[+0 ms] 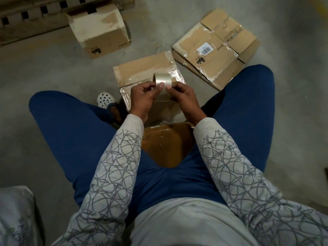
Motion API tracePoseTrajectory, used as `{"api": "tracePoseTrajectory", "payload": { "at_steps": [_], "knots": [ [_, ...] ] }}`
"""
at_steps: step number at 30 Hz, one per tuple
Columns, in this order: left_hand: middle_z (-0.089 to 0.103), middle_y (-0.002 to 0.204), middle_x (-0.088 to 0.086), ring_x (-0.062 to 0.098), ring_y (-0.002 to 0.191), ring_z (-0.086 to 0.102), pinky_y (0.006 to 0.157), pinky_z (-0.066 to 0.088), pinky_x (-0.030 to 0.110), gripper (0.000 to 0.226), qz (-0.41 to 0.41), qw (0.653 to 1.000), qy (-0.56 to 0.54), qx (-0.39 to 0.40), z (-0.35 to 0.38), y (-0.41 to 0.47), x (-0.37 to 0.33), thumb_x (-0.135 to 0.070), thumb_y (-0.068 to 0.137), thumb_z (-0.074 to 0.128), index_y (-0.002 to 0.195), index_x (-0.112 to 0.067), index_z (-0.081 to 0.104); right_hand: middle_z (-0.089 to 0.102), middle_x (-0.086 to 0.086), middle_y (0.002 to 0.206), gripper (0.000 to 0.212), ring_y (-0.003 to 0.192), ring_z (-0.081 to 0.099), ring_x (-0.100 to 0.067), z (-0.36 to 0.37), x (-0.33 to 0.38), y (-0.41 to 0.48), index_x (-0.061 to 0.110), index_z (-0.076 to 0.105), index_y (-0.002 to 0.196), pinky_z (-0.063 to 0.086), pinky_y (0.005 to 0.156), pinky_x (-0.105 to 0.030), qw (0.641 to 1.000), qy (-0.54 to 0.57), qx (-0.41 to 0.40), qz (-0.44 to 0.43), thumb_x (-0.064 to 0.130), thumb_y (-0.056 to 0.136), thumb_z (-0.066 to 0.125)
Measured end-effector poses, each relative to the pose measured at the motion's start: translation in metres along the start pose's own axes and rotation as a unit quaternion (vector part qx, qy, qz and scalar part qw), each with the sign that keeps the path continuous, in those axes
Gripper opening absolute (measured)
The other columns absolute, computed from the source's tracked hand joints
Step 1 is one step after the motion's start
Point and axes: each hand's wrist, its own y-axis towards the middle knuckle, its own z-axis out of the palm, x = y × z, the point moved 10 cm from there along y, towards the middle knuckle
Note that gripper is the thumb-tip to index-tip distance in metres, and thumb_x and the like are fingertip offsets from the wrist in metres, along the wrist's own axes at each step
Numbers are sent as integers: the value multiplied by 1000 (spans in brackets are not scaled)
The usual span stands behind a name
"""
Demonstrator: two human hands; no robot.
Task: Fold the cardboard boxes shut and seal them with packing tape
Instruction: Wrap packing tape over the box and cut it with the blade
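1. Two hands meet in the head view, held out in front of the body. The left hand (143, 97) curls its fingers round the near side of a roll of tape (162, 79), thumb pressed against its face. The right hand (184, 97) pinches the roll's lower edge between thumb and forefinger. Whether a loose end is peeled up I cannot tell.
2. The roll of tape is clear and glossy. It is held in the air just above a low box (142, 68) that lies on the concrete floor (35, 68). That box's top is brown card, with clear film crinkled along its right and near edges.
3. A second, darker box (168, 144) sits closer to the body, partly hidden by both patterned sleeves (124, 148). To the right, flattened boxes (221, 68) lie stacked, and the top one bears a barcode label (204, 50). Farther off on the left, an upright box (99, 31) stands beside a wooden pallet (26, 18). A white shoe (105, 99) shows near the left hand, and a grey sack (14, 213) fills the lower left corner.
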Motion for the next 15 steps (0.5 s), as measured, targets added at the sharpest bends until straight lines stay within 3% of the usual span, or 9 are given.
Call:
{"api": "tracePoseTrajectory", "payload": {
  "at_steps": [3, 6, 9, 11, 15],
  "knots": [
    [73, 95, 8, 2, 76, 67, 63, 48, 17, 15, 29, 999, 29, 29, 8, -3, -5, -13, 88, 76, 102, -8, 76, 66, -15, 94, 19, 91, 63, -26, -3, 3, 0, 0, 65, 95, 53, 81, -38, 999, 33, -25, 11, 18, 99, 63],
    [72, 97, 10, 19, 86, 69, 70, 55, 37, 24, 49, 995, 89, 24, 9, 0, -1, -30, 82, 80, 96, -11, 79, 62, 1, 75, 22, 68, 60, -6, -10, 2, 1, 13, 58, 79, 50, 62, -21, 996, 65, -56, 34, 16, 99, 63],
    [69, 102, 14, 27, 94, 69, 84, 58, 50, 39, 51, 992, 117, 9, 9, 1, 3, -48, 76, 77, 98, -16, 80, 65, 8, 69, 20, 61, 61, -3, -14, -4, 2, 17, 64, 78, 47, 56, -18, 994, 68, -60, 57, 20, 98, 67],
    [67, 103, 14, 24, 95, 68, 86, 58, 50, 38, 59, 991, 124, -6, 8, 0, 1, -48, 76, 77, 98, -17, 80, 70, 6, 73, 19, 66, 65, -6, -14, -3, 2, 18, 68, 79, 50, 59, -20, 994, 80, -52, 57, 19, 97, 68],
    [64, 105, 14, 27, 93, 67, 82, 59, 51, 24, 64, 990, 125, -30, 2, 1, -1, -36, 80, 79, 99, -20, 78, 74, -8, 98, 9, 97, 69, -28, -13, 2, 2, 15, 76, 93, 57, 83, -35, 995, 88, -39, 34, 12, 95, 68]
  ]
}}
